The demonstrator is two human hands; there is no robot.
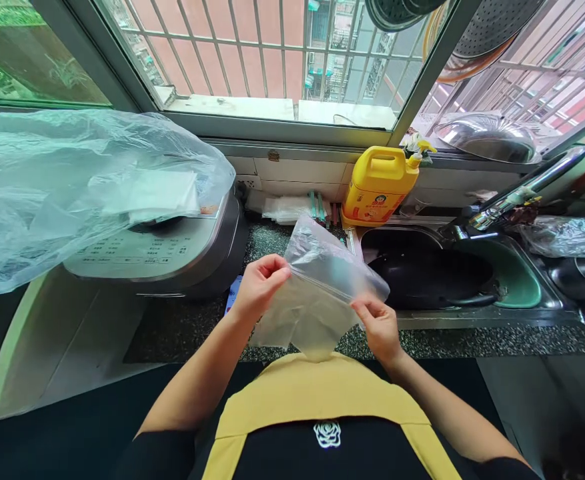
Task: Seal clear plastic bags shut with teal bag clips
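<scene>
A clear plastic zip bag [317, 287] is stretched between my two hands in front of the yellow apron bib. My left hand [262, 283] pinches it at one end of the zip strip. At the other end, my right hand [377, 327] grips the bag between thumb and fingers. The bag looks flat, and the counter shows through it. Behind it, by the wall, lies a stack of clear plastic bags [287, 209] with green-edged strips beside it.
To the left, a large appliance [192, 267] is partly covered by a big plastic sheet [97, 187]. A yellow detergent jug [379, 187] stands behind the sink [537, 310], which holds a black pan [422, 277]. The faucet [512, 197] reaches over from the right. A barred window runs along the back.
</scene>
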